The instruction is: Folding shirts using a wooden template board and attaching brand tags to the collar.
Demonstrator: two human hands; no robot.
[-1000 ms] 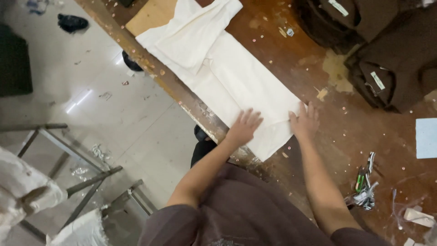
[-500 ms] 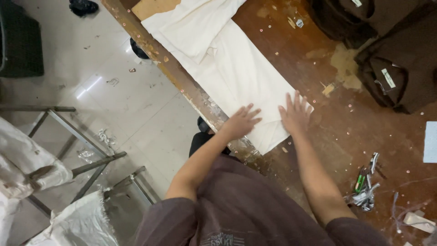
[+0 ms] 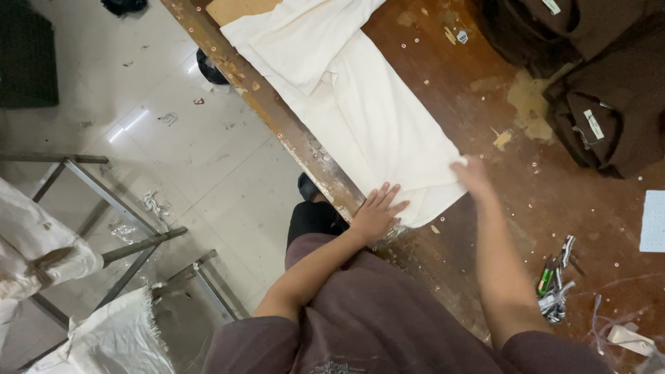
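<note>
Seen from above: a worn wooden workbench [image 3: 554, 201] running from 11 o'clock to 5 o'clock, tiled floor [image 3: 173, 159] off its left edge. Laid along the bench, a long cream cloth panel [image 3: 374, 118], long axis from about 11 o'clock down to 5 o'clock, near end just beyond the fingertips at frame centre. On top at the far end, a second folded cream piece [image 3: 305, 38]. Left hand [image 3: 376, 213] flat, fingers spread and pointing toward 1 o'clock, palm pressing the near left corner of the panel right at the bench edge, gripping nothing. Right hand [image 3: 473, 174] at the near right corner, motion-blurred; fingers possibly pinching the cloth edge, but impossible to tell whether closed on it or just resting. Both hands touching the same short end, left lower and nearer the body, right slightly farther up; the rest of the cloth stretching away from the fingers toward 11 o'clock. At 2 o'clock, dark brown garments [image 3: 609, 90] heaped on the bench, well apart from the cloth. At 4 o'clock, a small cluster of thread snips [image 3: 556, 280] beside the right forearm. At 8 o'clock, a metal frame stand [image 3: 104, 208] and white sacks [image 3: 111, 339] on the floor.
</note>
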